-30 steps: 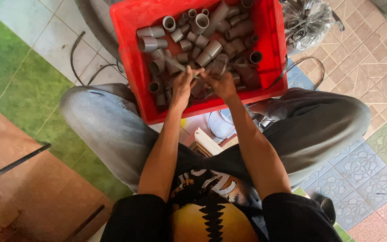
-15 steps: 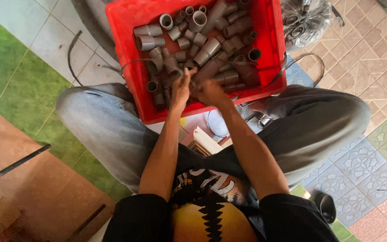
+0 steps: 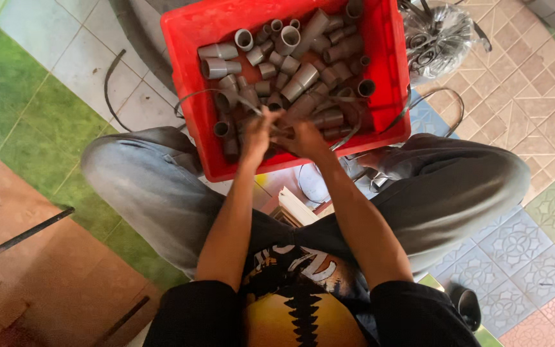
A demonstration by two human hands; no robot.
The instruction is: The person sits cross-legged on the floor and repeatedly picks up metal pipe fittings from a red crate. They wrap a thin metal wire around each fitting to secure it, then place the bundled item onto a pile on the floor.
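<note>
Red crate of grey pipe fittings on patterned floor tiles

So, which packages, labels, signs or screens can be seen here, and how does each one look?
Red plastic crate: on the floor before the knees, rectangular, full of grey pipe fittings.
Clear plastic bag: right of the crate, crumpled, shiny, with dark rings inside.
No labels, signs or screens show.

Black short-sleeved graphic T-shirt, grey trousers, bare forearms.
</note>
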